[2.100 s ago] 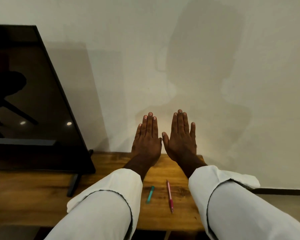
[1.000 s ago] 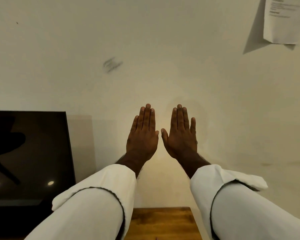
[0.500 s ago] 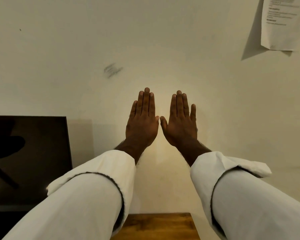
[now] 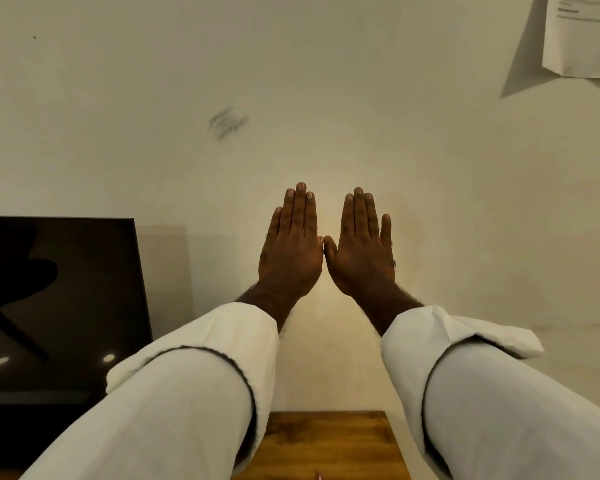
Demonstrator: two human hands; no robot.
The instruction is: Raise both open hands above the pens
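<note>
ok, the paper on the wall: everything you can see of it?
The paper is a white sheet on the cream wall, top right, cut off by the frame's top and right edges. A few lines of dark print run across it, too small to read. Its lower edge lifts off the wall and throws a dark shadow down-left. How it's fixed isn't visible. Nothing else touches it.

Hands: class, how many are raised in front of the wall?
2. The left hand is just left of centre, the right hand beside it, thumbs about touching; both have straight fingers and hold nothing.

Home or office room: dark TV screen [image 4: 56,306] on wooden table [image 4: 329,441], printed notice [image 4: 582,32] on wall [image 4: 291,81]
</note>
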